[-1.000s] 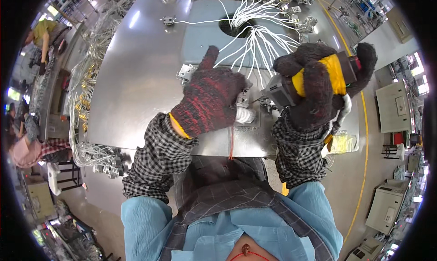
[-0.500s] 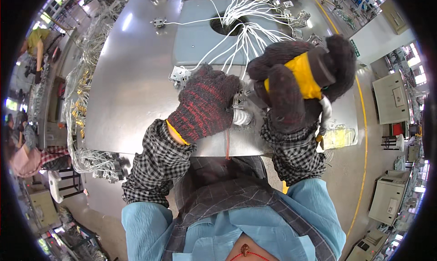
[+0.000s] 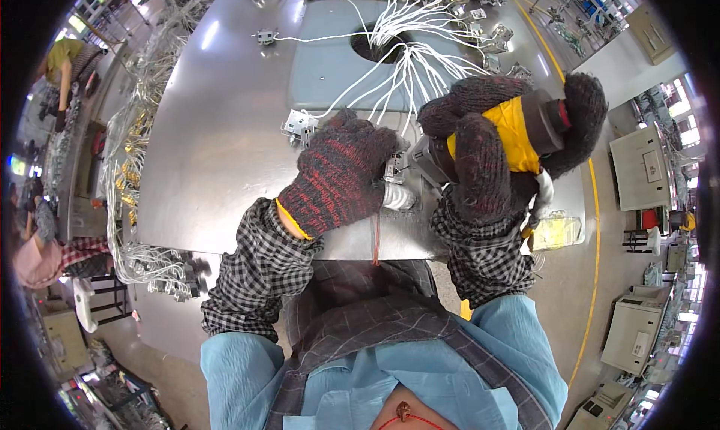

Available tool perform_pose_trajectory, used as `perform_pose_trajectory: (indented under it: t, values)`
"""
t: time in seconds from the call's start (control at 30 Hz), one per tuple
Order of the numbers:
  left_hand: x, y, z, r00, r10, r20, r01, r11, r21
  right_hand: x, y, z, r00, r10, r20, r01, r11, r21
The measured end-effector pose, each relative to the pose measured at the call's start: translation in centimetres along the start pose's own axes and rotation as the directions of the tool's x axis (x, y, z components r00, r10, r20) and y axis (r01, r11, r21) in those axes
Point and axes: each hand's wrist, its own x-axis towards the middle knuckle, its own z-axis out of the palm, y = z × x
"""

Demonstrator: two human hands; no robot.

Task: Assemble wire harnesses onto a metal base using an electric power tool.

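Note:
My left hand [image 3: 337, 179], in a dark knit glove with red flecks, is closed beside a small metal fitting [image 3: 394, 167] on the bench. Its fingertips hide part of this fitting, and a white-wrapped piece [image 3: 400, 197] sits just below it. In my gloved right hand [image 3: 480, 156] is a dark power screwdriver [image 3: 517, 134] banded with yellow tape, held sideways. Its nose points left at the metal fitting; the exact contact is hidden. Near my left fingertips lies another boxy metal fitting [image 3: 300, 126] with a white cable.
A grey panel [image 3: 307, 77] with a round hole lets out a bundle of white cables [image 3: 409, 36] ending in metal fittings. More cables [image 3: 124, 190] hang at the bench's left edge. A yellowish pad [image 3: 555, 231] lies at the right corner. Another person [image 3: 71, 70] works far left.
My right hand and the screwdriver have shifted slightly right and toward me, with the tool's dark nose now more visible. My left hand stays almost in place.

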Motion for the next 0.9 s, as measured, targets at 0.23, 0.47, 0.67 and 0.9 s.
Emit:
perform_pose_trajectory:
  t: [0.23,0.47,0.67,0.9]
  values:
    - [-1.3,-2.8,0.0,0.971,0.038,-0.237,-0.019,0.997,0.081,-2.0,1.5,-1.4,0.950,0.312,0.029,-0.297,0.867,0.400]
    - [-0.7,-4.1,-0.2,0.997,-0.070,-0.039,0.062,0.981,-0.183,-2.5,2.3,-1.9,0.926,0.375,0.049,-0.350,0.803,0.482]
    - [-0.6,-3.9,-0.5,0.990,0.063,-0.126,-0.073,0.994,-0.080,0.5,1.6,-0.5,0.985,0.133,-0.106,-0.081,0.918,0.388]
    - [0.9,0.0,0.4,0.974,0.027,-0.225,-0.092,0.955,-0.284,2.5,-0.9,-2.4,0.974,0.014,-0.224,-0.022,0.999,-0.037]
